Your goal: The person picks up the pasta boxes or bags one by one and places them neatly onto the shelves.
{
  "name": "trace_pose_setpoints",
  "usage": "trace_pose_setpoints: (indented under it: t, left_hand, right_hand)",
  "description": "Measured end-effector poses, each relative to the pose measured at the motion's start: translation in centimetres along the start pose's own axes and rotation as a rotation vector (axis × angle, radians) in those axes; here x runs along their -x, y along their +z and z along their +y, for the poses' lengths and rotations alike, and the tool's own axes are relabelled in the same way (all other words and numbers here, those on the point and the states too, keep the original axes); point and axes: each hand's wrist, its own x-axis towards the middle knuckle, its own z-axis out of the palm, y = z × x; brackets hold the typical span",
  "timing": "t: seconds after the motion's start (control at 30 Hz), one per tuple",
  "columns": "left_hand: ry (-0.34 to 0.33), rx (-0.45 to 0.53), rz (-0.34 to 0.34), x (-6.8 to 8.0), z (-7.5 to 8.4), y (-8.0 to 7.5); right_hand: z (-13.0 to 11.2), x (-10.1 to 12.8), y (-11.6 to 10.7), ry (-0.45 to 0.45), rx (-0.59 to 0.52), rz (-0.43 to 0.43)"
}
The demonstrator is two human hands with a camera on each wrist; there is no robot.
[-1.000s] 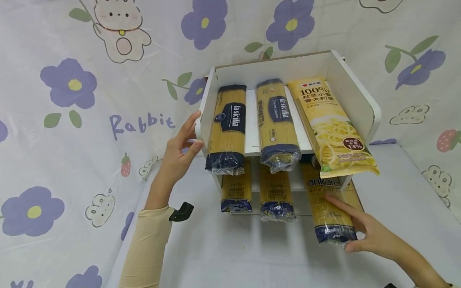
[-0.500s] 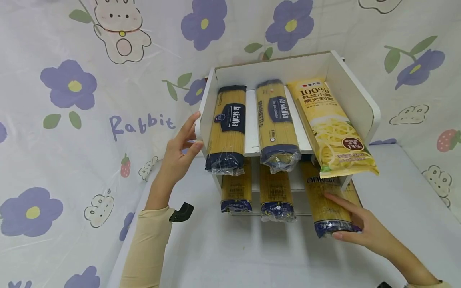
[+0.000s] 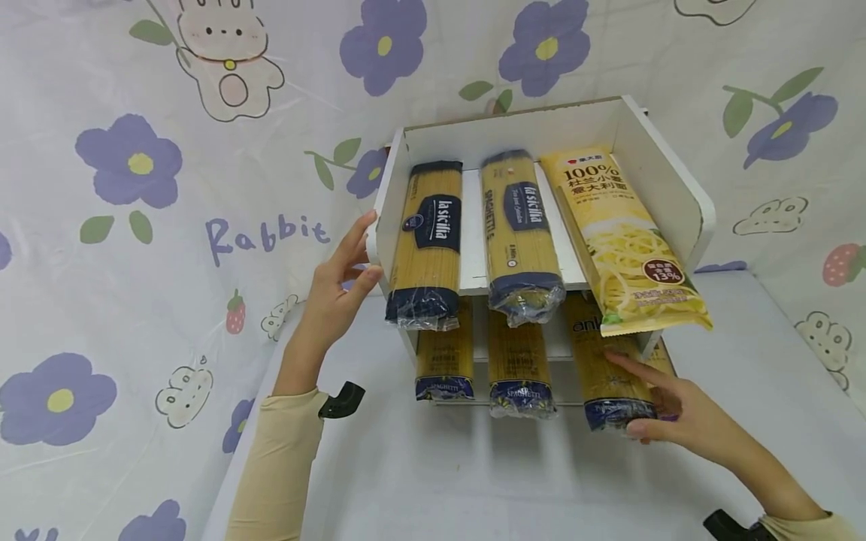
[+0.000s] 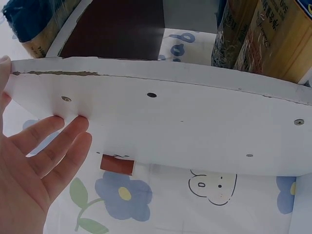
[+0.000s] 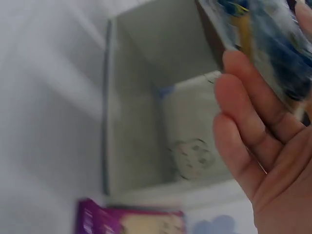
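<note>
My right hand (image 3: 697,424) holds the front end of a spaghetti pack (image 3: 612,376) with a blue end band, in the right of the lower tier. The index finger lies on top and the thumb is at the front end. In the right wrist view, three fairly straight fingers (image 5: 243,117) reach beside the blurred pack. My left hand (image 3: 338,289) rests against the left side of the white shelf (image 3: 386,218), thumb near the front edge. In the left wrist view, its fingertips (image 4: 80,124) touch the panel's outer face.
Two la sicilia spaghetti packs (image 3: 433,240) (image 3: 521,233) and a yellow noodle packet (image 3: 629,248) lie on the upper tier. Two more spaghetti packs (image 3: 443,361) (image 3: 517,364) protrude below. A purple packet (image 5: 134,222) shows in the right wrist view.
My right hand and its spaghetti pack have moved back into the shelf, so less of the pack sticks out. The left hand has stayed on the shelf side.
</note>
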Motion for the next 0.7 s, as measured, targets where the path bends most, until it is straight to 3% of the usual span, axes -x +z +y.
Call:
trace_pose_setpoints:
  t: [0.1,0.2,0.27,0.33,0.4,0.53,0.7]
  left_hand:
    - [-0.007,-0.004,0.0,0.1,0.0,0.0]
    - [-0.011,-0.004,-0.002,0.1,-0.1,0.0]
    - [-0.011,-0.005,-0.002,0.1,-0.1,0.0]
    - [-0.008,-0.004,-0.002,0.0,0.0,0.0]
    - [-0.004,-0.002,-0.002,0.0,0.0,0.0]
    - [-0.001,0.002,-0.001,0.0,0.0,0.0]
    - [0.013,0.004,-0.002,0.0,0.0,-0.1]
  right_hand:
    - [-0.6,0.4,-1.2,-0.016,-0.003,-0.006]
    - [-1.0,0.8,-2.3,-0.099,-0.166,-0.061]
    - [-1.2,0.9,-2.8,-0.181,-0.346,-0.199]
    - [-1.3,1.0,-3.1,-0.24,-0.533,-0.398]
    - [-1.3,1.1,-3.1,-0.262,-0.652,-0.581]
    - [-1.4,1.2,-2.4,-0.258,-0.72,-0.729]
    - [-1.0,1.2,-1.8,-0.194,-0.683,-0.743]
